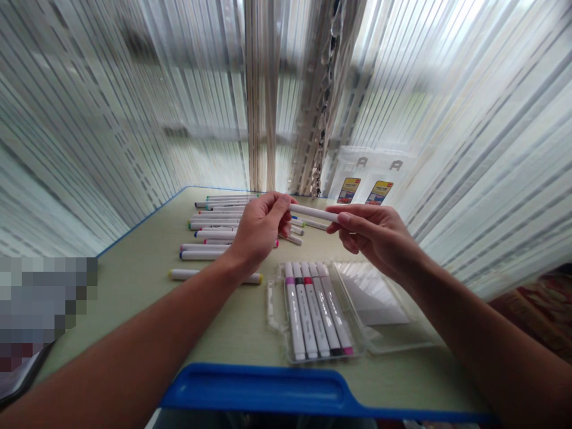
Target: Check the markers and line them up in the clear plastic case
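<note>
Between my two hands a white marker point(314, 212) is held up above the table, tilted slightly down to the right. My left hand point(263, 223) pinches its left end, which the fingers hide. Thumb and fingers of my right hand point(370, 229) close on the other end. Below them lies an open clear plastic case point(286, 342) with several markers point(313, 310) side by side in it, banded purple, black and red. Its transparent lid point(379, 304) is folded out to the right. Left of the case, several loose white markers point(203, 253) with coloured ends lie in rows, partly behind my left hand.
A clear case point(370, 173) with two yellow labels stands at the back right, by the striped curtain point(201, 89). The pale table point(129, 280) has a blue rim with a pen tray point(263, 387) at the front. Something patterned point(536, 304) sits off its right side.
</note>
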Motion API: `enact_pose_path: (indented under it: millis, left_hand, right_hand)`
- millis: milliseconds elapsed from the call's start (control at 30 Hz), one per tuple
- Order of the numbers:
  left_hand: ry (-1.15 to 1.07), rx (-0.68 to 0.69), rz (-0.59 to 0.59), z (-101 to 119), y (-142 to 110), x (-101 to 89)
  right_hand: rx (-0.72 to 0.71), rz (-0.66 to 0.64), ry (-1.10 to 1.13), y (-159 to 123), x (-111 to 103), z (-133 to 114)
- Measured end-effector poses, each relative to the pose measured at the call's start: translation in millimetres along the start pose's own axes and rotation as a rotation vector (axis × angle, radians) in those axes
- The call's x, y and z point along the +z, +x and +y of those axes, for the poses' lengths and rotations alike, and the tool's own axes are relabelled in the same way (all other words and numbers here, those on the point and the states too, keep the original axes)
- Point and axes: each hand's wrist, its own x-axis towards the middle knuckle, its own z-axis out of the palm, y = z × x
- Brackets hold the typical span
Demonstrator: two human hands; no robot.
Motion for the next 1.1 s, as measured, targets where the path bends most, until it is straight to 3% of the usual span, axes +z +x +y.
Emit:
enact_pose_path:
  millis: [433,867,1100]
  left_hand:
    - [-0.066,-0.055,0.019,2,0,1.3]
    - [-0.013,0.007,-0.067,2,-3,-0.7]
    - [-0.011,0.014,-0.132,7,-6,2.2]
  right_hand:
    - [0.083,0.009,0.081,-3,4,-6]
    - [0.077,0.261,0.070,8,-4,-2]
    - [0.033,0.308,0.042,13,-11,2]
